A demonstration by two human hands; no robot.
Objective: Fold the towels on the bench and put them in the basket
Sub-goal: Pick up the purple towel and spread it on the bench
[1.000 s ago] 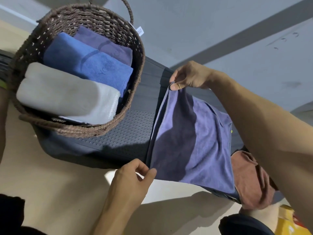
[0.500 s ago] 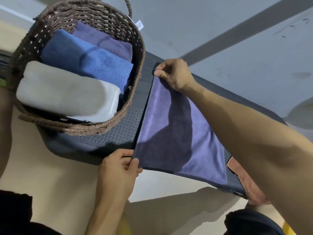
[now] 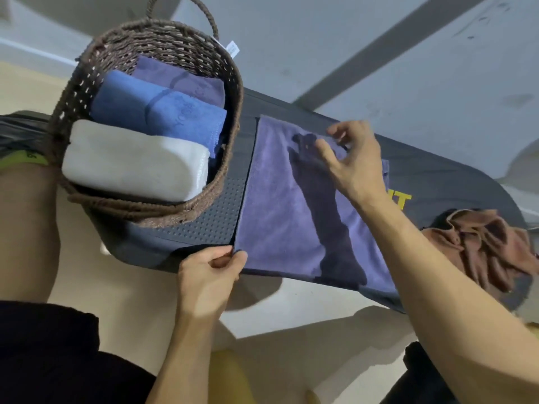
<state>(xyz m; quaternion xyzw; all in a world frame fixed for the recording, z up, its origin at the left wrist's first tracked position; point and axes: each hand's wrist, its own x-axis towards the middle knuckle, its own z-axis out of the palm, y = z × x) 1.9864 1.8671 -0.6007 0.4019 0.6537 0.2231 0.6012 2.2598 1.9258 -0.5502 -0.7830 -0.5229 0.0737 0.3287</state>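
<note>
A purple towel (image 3: 280, 205) lies flat across the dark bench (image 3: 443, 182), folded over once. My left hand (image 3: 210, 275) pinches its near left corner at the bench's front edge. My right hand (image 3: 350, 158) hovers over the towel's far edge with fingers spread and loosely bent, holding nothing. A brown woven basket (image 3: 233, 118) stands on the bench's left end. Inside it lie a folded white towel (image 3: 134, 161), a blue towel (image 3: 157, 112) and a purple towel (image 3: 180, 80).
A crumpled brown towel (image 3: 484, 243) sits on the bench's right end. A grey wall rises behind the bench. Pale floor shows below the bench's front edge. My knee (image 3: 26, 228) is at the left, beside the basket.
The purple towel was brought down and laid flat on the bench. My right hand let go of its far corner and shifted right. My left hand keeps the near corner.
</note>
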